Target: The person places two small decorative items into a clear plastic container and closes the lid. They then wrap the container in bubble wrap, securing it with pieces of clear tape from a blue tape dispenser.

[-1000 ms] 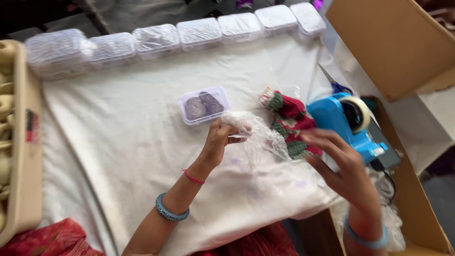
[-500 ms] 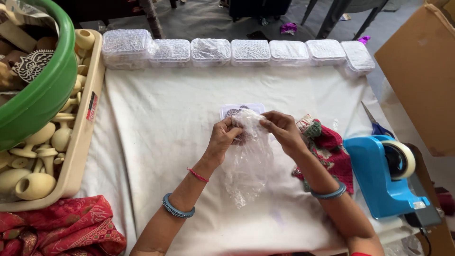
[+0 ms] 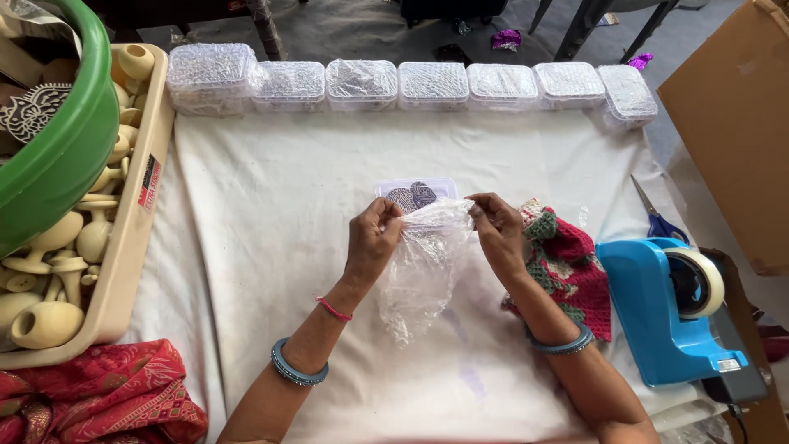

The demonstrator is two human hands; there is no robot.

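Head view shows left hand (image 3: 374, 242) and right hand (image 3: 496, 226) pinching the clear plastic bag (image 3: 423, 267) mouth (fingers closed on it); better pull its edges apart evenly before the small clear box (image 3: 417, 191).

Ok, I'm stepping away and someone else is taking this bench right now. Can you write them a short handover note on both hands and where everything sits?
Left hand and right hand each pinch the top edge of the clear crinkled plastic bag, holding it up over the white table cloth.
Small clear plastic box with dark patterned pieces inside lies just behind the bag, not bagged.
Red and green crocheted cloth lies right of the hands; blue tape dispenser and blue-handled scissors further right.
Done: row of bubble-wrapped boxes along the far edge.
Left: bag unsealed, with no visible contents.
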